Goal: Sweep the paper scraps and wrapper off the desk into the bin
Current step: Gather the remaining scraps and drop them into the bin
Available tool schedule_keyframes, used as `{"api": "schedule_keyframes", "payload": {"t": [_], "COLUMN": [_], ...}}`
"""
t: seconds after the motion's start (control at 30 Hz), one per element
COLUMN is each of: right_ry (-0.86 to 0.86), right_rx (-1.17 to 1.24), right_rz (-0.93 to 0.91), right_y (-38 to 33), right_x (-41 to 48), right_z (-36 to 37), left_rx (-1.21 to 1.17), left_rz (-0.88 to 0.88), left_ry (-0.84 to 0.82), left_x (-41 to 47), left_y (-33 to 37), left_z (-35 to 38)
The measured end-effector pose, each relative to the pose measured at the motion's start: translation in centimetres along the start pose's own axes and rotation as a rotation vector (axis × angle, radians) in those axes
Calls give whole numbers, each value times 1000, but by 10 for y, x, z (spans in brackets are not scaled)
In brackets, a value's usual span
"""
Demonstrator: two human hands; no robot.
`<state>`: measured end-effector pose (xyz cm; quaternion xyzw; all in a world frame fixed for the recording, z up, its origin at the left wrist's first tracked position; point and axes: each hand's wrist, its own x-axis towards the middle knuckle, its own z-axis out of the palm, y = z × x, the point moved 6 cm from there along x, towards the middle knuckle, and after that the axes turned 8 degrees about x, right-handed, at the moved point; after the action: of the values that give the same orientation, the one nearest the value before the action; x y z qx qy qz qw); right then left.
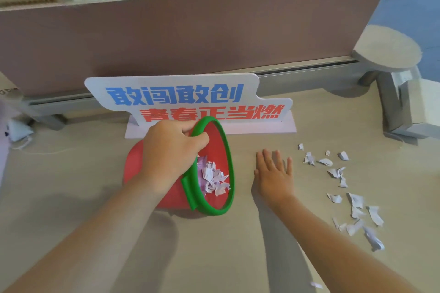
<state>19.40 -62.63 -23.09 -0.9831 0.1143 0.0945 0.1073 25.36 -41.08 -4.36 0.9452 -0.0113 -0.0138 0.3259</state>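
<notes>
Basically, left hand (pixel 170 150) clamped the green rim of the red bin (pixel 166 197), which lay tipped on its side on the desk (pixel 214 257), mouth facing right, some scraps already inside. Right hand (pixel 273 173) was flat, fingers spread, holding nothing, between the bin mouth and the paper scraps (pixel 352 197) scattered to its right. One stray piece (pixel 316 285) sat near the front edge.

Risks: light scraps could scatter or slide off the desk edge on a fast sweep; the bin could roll if the grip slipped; its contents could spill.

Writing: sign (pixel 190 100) showed mirrored Chinese, apparently 敢闯敢创 / 青春正当燃. Couldn't pick out a wrapper.
</notes>
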Motion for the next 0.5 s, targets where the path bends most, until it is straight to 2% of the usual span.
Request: {"api": "schedule_keyframes", "payload": {"t": [0.17, 0.3, 0.4, 0.5], "right_ry": [16, 264, 429, 295], "right_rx": [54, 364, 434, 464], "right_rz": [37, 248, 395, 511], "right_y": [49, 91, 107, 93], "right_x": [-54, -119, -178, -210], "right_z": [-5, -23, -18, 17], "left_rx": [146, 225, 222, 218], "left_rz": [66, 177, 231, 264], "left_ry": [-88, -145, -141, -128], "left_x": [-12, -24, -29, -36], "left_y": [21, 43, 57, 66], "left_z": [25, 44, 51, 56]}}
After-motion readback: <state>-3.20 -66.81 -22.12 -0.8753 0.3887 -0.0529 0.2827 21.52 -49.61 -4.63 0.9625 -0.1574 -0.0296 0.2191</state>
